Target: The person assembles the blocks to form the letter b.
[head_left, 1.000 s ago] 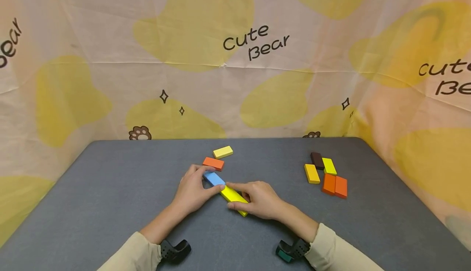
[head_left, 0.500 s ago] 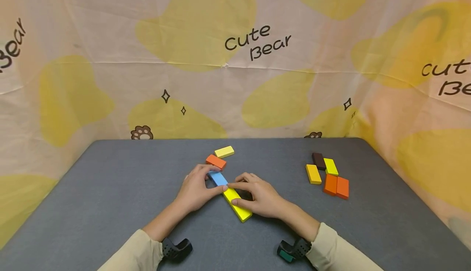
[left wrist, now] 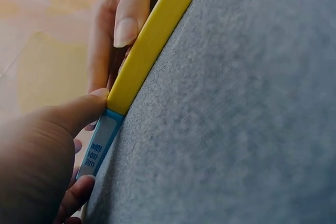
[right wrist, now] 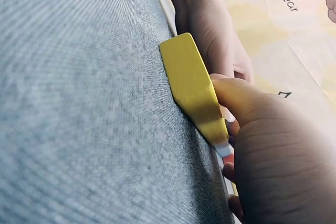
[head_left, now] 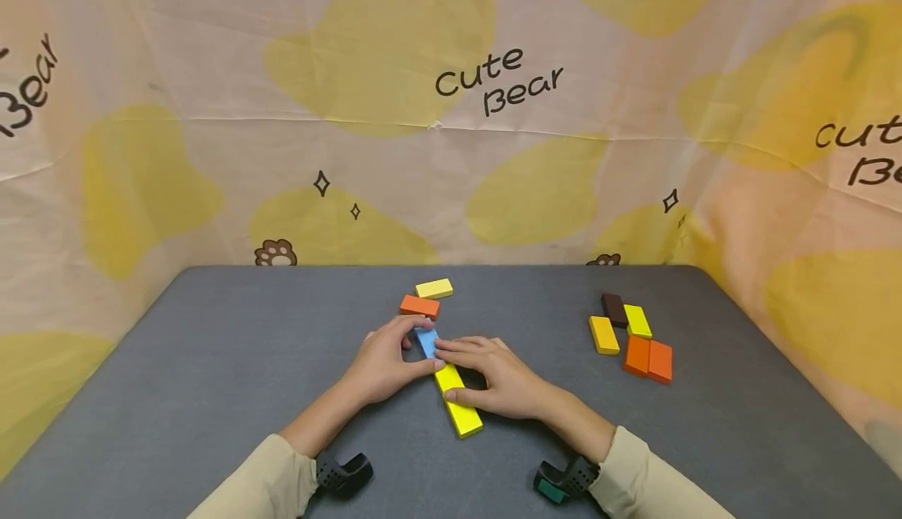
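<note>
Blue block (head_left: pixel 426 341) and yellow block (head_left: pixel 462 411) swung round
Their line runs more nearly front to back; the orange block (head_left: pixel 420 306) beyond has lost some slant, and the right hand's (head_left: pixel 496 378) fingers have straightened.

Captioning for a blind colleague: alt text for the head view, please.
A left hand and right hand touch a blue block and yellow block, set end to end on a gray table. An orange block and pale block lie just beyond; five more blocks sit at right; patterned cloth hangs behind.
</note>
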Demonstrator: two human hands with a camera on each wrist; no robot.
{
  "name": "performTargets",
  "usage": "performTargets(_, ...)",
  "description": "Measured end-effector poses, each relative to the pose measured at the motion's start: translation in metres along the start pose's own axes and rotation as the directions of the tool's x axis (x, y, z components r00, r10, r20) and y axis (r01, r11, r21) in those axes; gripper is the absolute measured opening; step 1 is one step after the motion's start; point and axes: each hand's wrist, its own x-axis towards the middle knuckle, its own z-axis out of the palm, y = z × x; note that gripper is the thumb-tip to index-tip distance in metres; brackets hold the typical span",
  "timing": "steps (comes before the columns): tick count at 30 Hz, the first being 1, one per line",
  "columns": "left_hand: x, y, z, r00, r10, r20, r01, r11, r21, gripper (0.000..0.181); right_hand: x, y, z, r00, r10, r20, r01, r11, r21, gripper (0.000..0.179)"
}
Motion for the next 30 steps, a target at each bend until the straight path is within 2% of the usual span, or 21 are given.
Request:
performTargets(9, 0.006, -0.001, -0.001, 0.997, 0.051, 0.058, -0.05, 0.998, -0.032, 0.057, 0.001, 0.004, 0.002, 0.999, -0.01, -0.038, 0.009, 1.0, -0.026, 0.067)
performTargets(15, 0.012, -0.002, 0.0, 0.987, 0.117, 0.105, -0.11, 0.991, -0.074, 0.054, 0.001, 0.007, 0.004, 0.997, 0.014, -0.073, -0.016, 1.0, -0.019, 0.069)
performTargets(23, 0.017, -0.003, -0.002, 0.978, 0.17, 0.123, -0.156, 0.981, -0.111, 0.048, 0.002, 0.007, 0.003, 0.994, 0.058, -0.089, -0.061, 0.998, -0.029, 0.069)
performTargets(27, 0.021, -0.004, 0.002, 0.977, 0.198, 0.078, -0.18, 0.966, -0.188, 0.046, 0.002, 0.007, 0.003, 0.991, 0.087, -0.099, -0.091, 0.995, -0.034, 0.069)
performTargets(29, 0.023, -0.004, 0.005, 0.977, 0.213, 0.006, -0.205, 0.951, -0.232, 0.04, 0.002, 0.006, 0.002, 0.989, 0.106, -0.1, -0.11, 0.993, -0.03, 0.069)
performTargets(30, 0.024, -0.004, 0.007, 0.976, 0.21, -0.051, -0.216, 0.945, -0.244, 0.037, 0.002, 0.006, 0.002, 0.988, 0.115, -0.1, -0.119, 0.993, -0.027, 0.069)
